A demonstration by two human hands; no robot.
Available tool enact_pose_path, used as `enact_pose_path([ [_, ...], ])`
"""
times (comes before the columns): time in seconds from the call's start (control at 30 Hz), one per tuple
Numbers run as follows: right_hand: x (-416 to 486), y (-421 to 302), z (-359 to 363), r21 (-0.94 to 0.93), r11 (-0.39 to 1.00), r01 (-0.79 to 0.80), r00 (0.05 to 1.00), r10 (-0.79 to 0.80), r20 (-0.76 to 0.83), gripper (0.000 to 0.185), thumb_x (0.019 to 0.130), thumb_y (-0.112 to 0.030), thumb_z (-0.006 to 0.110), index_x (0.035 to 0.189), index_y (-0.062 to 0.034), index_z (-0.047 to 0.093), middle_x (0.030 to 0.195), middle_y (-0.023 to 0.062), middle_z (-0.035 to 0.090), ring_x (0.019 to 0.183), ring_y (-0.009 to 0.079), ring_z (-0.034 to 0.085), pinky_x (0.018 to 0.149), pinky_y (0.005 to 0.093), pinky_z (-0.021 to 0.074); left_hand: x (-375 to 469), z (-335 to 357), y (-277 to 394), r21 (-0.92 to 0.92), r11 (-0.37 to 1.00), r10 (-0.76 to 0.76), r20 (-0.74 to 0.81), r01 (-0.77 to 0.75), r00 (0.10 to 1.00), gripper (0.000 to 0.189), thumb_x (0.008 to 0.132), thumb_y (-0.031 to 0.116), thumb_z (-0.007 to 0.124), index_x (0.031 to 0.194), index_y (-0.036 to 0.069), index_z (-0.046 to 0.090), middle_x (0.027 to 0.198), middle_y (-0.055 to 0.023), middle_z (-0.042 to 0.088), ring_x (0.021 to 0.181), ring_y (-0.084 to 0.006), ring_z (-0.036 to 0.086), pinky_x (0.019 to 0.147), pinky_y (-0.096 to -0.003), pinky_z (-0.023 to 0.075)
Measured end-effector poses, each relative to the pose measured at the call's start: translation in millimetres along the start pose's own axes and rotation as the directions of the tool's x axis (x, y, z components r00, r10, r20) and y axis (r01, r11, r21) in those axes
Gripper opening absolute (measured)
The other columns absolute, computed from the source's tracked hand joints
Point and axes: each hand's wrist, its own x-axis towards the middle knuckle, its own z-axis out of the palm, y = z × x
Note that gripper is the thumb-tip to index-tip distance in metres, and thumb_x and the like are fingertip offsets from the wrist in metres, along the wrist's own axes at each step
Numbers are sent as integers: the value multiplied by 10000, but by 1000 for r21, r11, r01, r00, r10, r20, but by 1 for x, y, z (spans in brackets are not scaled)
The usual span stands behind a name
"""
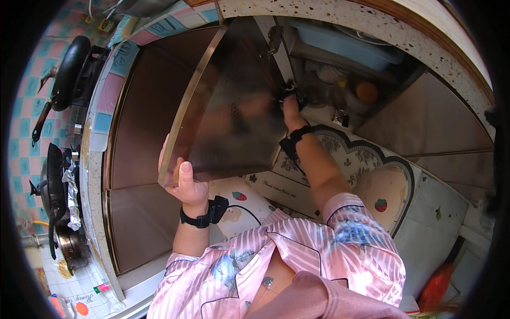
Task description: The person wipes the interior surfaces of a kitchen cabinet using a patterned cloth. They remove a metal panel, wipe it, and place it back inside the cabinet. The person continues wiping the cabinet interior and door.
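An open cabinet door (227,103) with a shiny brown face and metal edging stands in front of me. My left hand (187,183) grips its lower outer corner, thumb on the near side. Reaching past the door's inner side, my right hand (292,109) is at a dark object (287,91) near the door's hinge edge; its fingers are partly hidden, so the grip is unclear. A metal hinge (275,40) shows higher on that edge. Inside the cabinet are a pale blue plastic bin (346,46) and a round orange item (366,92).
Closed cabinet doors (159,99) stand at the left and another (430,115) at the right. A stone-look counter edge (358,20) arches overhead. Pans (71,73) sit on the stove at far left. A patterned mat (279,187) lies on the floor, with a red bag (436,287) at lower right.
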Motion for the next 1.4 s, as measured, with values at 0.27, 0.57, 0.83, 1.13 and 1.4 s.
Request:
enact_pose_path([
  [0.27,49,-49,30,-16,940,342,940,-342,1,510,1016,-228,391,1472,-9,330,1385,176,472,1205,272,492,1024,339,396,-4,-5,-5,-7,1000,9,-3,-9,1000,570,865,209,631,1324,-99,492,1312,-203,556,1214,-276,542,1059,-375,402],
  [0.57,2,-49,17,171,963,210,976,-195,-101,442,990,-161,446,1392,19,413,1300,189,527,1119,317,512,977,378,405,-9,-6,-8,43,999,-3,-45,5,999,589,876,252,651,1328,-92,496,1327,-182,560,1229,-256,532,1055,-354,390],
  [0.83,-29,-218,30,239,884,401,914,-403,-44,374,897,-26,471,1267,11,506,1162,225,605,1045,406,570,932,434,445,-7,-8,-6,101,995,19,0,-19,1000,585,890,267,646,1322,-99,497,1332,-183,561,1231,-248,531,1061,-344,370],
  [1.13,-5,-183,21,-361,519,775,618,-740,265,543,834,1,473,1374,28,424,1383,297,450,1303,459,399,1123,455,306,-9,0,3,57,998,34,27,-36,999,570,905,220,648,1334,-112,471,1354,-217,537,1232,-263,528,1086,-369,351],
  [1.4,-12,-188,21,-478,585,655,744,-609,275,604,801,54,447,1403,28,399,1393,301,437,1315,458,388,1114,451,335,-20,12,12,112,992,50,32,-53,998,546,916,200,629,1328,-121,471,1356,-225,531,1216,-267,538,1069,-354,363],
])
